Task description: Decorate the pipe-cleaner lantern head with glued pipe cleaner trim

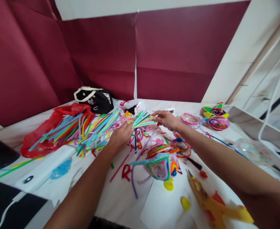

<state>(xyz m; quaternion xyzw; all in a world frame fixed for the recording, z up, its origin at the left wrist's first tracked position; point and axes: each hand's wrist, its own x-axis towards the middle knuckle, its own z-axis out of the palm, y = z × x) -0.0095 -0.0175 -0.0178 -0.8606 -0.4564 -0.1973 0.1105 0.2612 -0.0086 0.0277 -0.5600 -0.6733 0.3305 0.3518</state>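
Note:
A fanned bundle of pastel green, blue and yellow pipe cleaners (143, 120) lies between my two hands above the middle of the table. My left hand (122, 136) is closed at the near left end of the bundle, its fingertips partly hidden. At the right end, my right hand (165, 119) pinches the strips between thumb and fingers. Just below sits a rounded clear form wrapped in coloured pipe cleaners (159, 167), with green, blue and orange outlines. A red R-shaped piece (126, 172) and a purple pipe cleaner (133, 181) lie on the table nearer me.
Loose pipe cleaners (99, 130) spread beside a red plastic bag (35, 135) at left. A black pouch (99, 100) stands behind. A yellow glue gun (213, 203) lies front right; a white power strip (43, 168) front left. Decorated pieces (217, 122) sit far right.

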